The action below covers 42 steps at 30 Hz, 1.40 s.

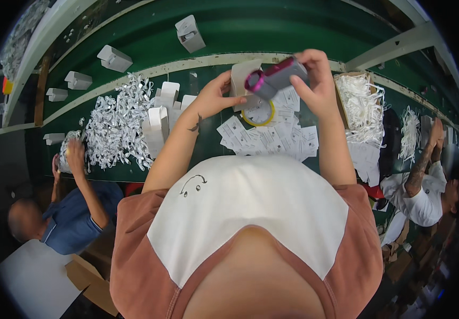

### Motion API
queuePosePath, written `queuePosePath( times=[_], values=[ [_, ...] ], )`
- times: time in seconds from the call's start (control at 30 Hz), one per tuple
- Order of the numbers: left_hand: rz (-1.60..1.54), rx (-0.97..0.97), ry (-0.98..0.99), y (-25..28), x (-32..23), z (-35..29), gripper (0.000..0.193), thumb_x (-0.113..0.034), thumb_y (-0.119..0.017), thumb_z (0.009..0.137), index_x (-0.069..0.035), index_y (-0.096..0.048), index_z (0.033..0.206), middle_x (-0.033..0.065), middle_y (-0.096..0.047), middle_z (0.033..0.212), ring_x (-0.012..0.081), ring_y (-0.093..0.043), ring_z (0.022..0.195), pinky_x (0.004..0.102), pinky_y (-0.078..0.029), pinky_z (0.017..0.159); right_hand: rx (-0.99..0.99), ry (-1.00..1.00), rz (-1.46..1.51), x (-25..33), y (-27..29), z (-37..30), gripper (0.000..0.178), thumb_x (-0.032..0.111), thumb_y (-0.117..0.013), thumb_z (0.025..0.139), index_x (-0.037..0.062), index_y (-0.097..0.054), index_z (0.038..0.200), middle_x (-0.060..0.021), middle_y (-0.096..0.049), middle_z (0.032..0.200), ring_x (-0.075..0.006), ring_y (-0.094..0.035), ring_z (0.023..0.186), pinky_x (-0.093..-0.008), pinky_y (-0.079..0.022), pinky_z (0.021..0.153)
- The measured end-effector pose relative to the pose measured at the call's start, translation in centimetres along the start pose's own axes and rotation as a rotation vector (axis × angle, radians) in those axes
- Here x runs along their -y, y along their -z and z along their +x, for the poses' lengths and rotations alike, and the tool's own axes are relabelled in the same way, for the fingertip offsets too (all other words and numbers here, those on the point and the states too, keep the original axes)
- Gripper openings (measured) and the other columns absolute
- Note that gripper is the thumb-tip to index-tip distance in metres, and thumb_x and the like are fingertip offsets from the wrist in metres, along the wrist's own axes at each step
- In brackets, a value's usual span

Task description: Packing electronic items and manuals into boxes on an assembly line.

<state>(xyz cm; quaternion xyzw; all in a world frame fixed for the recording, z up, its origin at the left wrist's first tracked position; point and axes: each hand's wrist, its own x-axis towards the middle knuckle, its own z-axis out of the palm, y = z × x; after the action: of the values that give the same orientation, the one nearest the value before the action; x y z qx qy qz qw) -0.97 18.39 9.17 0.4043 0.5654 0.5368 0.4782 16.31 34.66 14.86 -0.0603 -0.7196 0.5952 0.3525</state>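
Observation:
My left hand (212, 95) grips the side of a small open white box (239, 80), its thumb across the lower front. Close beside the box, my right hand (317, 82) is closed on a grey cylindrical device (282, 78) with a shiny magenta ring at its left end. That ring overlaps the box's right side in the view, and I cannot tell whether the two touch. Just below the box lies a roll of yellow tape (270, 118). Printed paper leaflets (272, 141) spread around and under it.
Left of my arm are a heap of bundled white cables (115, 125) and several white boxes (157, 125). More boxes (189, 34) stand along the green bench's back. At right sits a carton of white cords (357, 95). Co-workers sit at left (75, 218) and right (418, 194).

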Motion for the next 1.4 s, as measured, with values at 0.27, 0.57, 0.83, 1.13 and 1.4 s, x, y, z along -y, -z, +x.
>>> queuePosePath(
  times=[0.27,0.57,0.83,1.13,1.4],
  values=[
    [0.216,-0.106,0.024,0.3,1.3,-1.8,0.069,-0.004,-0.073,0.065,-0.004,-0.039,0.125,0.0085,-0.052,0.115,0.0180,-0.051,0.104,0.0295,-0.041,0.088,0.219,0.114,-0.427,-2.1,-1.5,-0.6,0.014,0.008,-0.060,0.077,0.0062,-0.061,0.091,-0.0068,-0.059,0.099,-0.0207,-0.056,0.089,-0.0298,-0.045,0.079],
    [0.049,-0.290,0.061,4.2,7.2,-2.2,0.067,0.006,-0.065,0.069,-0.004,-0.034,0.127,0.0089,-0.046,0.122,0.0190,-0.044,0.113,0.0299,-0.032,0.097,-0.083,-0.571,-1.033,-19.0,4.4,-8.3,0.022,0.021,-0.067,0.072,0.0072,-0.063,0.089,-0.0124,-0.060,0.087,-0.0228,-0.060,0.074,-0.0307,-0.047,0.064],
    [0.157,-0.308,0.006,5.3,7.5,-4.0,0.062,-0.005,-0.065,0.073,-0.008,-0.037,0.128,0.0079,-0.044,0.124,0.0191,-0.043,0.114,0.0292,-0.032,0.095,-0.179,-0.556,-0.805,-15.7,5.9,-7.6,0.020,0.019,-0.064,0.075,0.0029,-0.062,0.087,-0.0122,-0.062,0.070,-0.0237,-0.061,0.064,-0.0306,-0.048,0.062],
    [0.822,-0.713,-0.389,4.3,3.3,-4.7,0.037,-0.011,-0.057,0.079,-0.006,-0.050,0.116,0.0120,-0.047,0.121,0.0247,-0.047,0.108,0.0311,-0.035,0.092,-0.243,-0.496,-1.055,-14.7,7.6,-8.7,0.020,0.015,-0.055,0.080,0.0096,-0.066,0.096,-0.0125,-0.064,0.077,-0.0262,-0.061,0.067,-0.0312,-0.047,0.062],
    [-0.040,-0.441,-0.154,-1.1,-1.3,-3.1,0.036,-0.018,-0.056,0.086,-0.002,-0.048,0.117,0.0112,-0.051,0.115,0.0181,-0.050,0.104,0.0281,-0.040,0.088,0.056,-0.326,-0.141,-4.9,0.3,-4.4,0.026,-0.002,-0.044,0.082,0.0063,-0.066,0.092,-0.0018,-0.059,0.084,-0.0095,-0.053,0.075,-0.0214,-0.041,0.065]
  ],
)
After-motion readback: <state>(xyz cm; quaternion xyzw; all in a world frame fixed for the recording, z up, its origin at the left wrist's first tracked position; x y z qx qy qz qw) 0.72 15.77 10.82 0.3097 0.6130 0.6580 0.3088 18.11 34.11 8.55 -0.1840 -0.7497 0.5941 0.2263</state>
